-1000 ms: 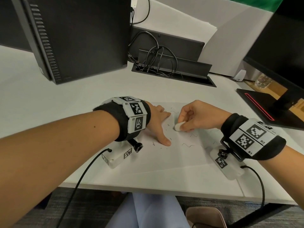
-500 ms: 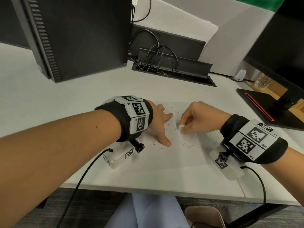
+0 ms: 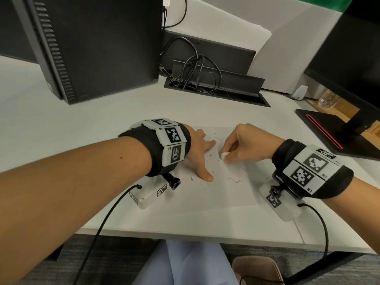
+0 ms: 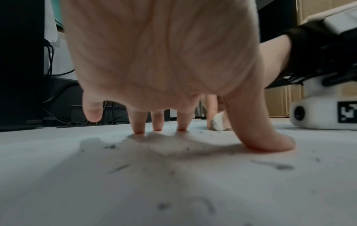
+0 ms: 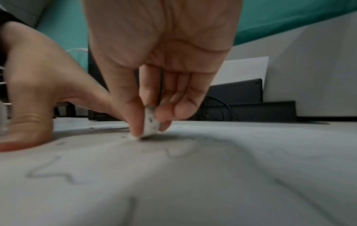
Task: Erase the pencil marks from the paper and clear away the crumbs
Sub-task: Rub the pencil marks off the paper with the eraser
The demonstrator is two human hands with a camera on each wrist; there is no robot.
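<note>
Your right hand pinches the small white eraser between thumb and fingers, its lower edge down on the paper at the centre of the head view. Your left hand lies spread wide, fingertips and thumb pressing the sheet just left of the eraser. A wavy pencil mark sits unerased below the eraser, another at the paper's upper edge, and dark crumbs lie scattered around your left fingers.

The main risk is the sheet buckling or tearing: it is pinned on one side only, so a hard stroke away from your left hand could ripple it. The eraser's face looks grey with graphite in the right wrist view, so it may smear rather than lift. Sweeping crumbs with a flat palm could grind them in.
</note>
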